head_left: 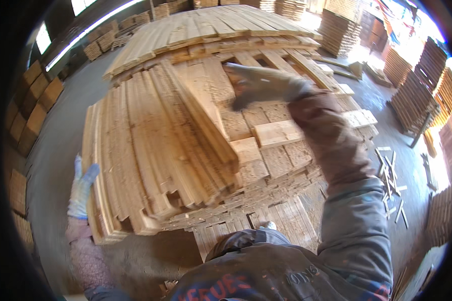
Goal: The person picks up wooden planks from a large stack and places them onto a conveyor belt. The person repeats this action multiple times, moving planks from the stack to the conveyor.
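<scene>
In a light work glove, my left hand [83, 188] rests against the left edge of a bundle of long wooden boards [150, 135], thumb and fingers stretched apart. The boards lie side by side, some with notched near ends. My right hand [251, 85], in a dark-stained glove and slightly blurred, reaches over the layer of planks [273, 113] right of the bundle. Its fingers and thumb are spread, with nothing visible between them. A short loose board [278, 134] lies crosswise on that layer, below my right forearm.
Behind stands a higher layer of wide planks [201, 27]. Stacked wood lines the left side [35, 95] and the right side [419, 100]. Thin wood strips [392, 180] lie scattered on the floor at right. Slatted boards [286, 218] lie low near my feet.
</scene>
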A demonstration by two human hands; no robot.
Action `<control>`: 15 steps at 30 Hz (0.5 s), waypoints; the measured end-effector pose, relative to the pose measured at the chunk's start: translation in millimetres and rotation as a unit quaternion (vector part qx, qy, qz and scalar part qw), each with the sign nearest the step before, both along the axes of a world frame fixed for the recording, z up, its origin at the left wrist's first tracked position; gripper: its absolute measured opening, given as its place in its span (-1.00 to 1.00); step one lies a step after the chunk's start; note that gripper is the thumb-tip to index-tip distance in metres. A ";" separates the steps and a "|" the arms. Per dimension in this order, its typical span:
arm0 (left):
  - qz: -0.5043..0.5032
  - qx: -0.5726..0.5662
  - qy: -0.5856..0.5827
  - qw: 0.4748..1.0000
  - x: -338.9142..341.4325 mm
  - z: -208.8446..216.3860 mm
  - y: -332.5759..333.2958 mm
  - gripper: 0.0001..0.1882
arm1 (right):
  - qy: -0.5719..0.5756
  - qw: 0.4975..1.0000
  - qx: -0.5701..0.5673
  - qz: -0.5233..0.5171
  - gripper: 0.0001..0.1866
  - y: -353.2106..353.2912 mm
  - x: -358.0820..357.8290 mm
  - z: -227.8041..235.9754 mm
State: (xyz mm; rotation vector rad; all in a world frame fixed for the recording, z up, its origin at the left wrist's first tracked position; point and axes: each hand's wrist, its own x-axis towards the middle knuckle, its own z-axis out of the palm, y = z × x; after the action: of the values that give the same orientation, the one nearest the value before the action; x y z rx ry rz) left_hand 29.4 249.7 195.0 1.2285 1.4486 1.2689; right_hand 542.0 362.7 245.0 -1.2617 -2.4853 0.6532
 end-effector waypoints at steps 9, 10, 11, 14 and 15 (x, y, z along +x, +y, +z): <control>-0.033 -0.038 0.084 0.995 -20.5 7.5 18.3 -0.08 | -0.249 0.944 0.116 -0.184 -0.09 -99.1 223.8 -92.6; -0.032 -0.046 0.080 0.995 -10.9 12.0 18.2 -0.02 | -0.230 0.952 0.120 -0.162 -0.04 -103.7 229.2 -85.4; -0.034 -0.054 0.076 0.995 -5.2 14.8 17.0 0.04 | -0.166 0.972 0.080 -0.144 0.10 -106.1 241.5 -82.6; 0.023 -0.063 0.148 0.987 -31.3 8.7 6.1 0.17 | 0.011 0.985 -0.083 -0.152 0.20 -106.5 248.3 -40.4; 0.033 -0.061 0.133 0.989 -34.8 5.4 5.8 0.12 | 0.106 0.965 -0.155 -0.183 0.20 -104.5 246.1 -27.1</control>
State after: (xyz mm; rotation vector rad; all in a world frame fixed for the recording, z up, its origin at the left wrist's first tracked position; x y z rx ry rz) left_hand -5.4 255.5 200.3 1.3129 1.7439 1.0724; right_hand 788.1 258.2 217.9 -1.6099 -1.9580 1.0420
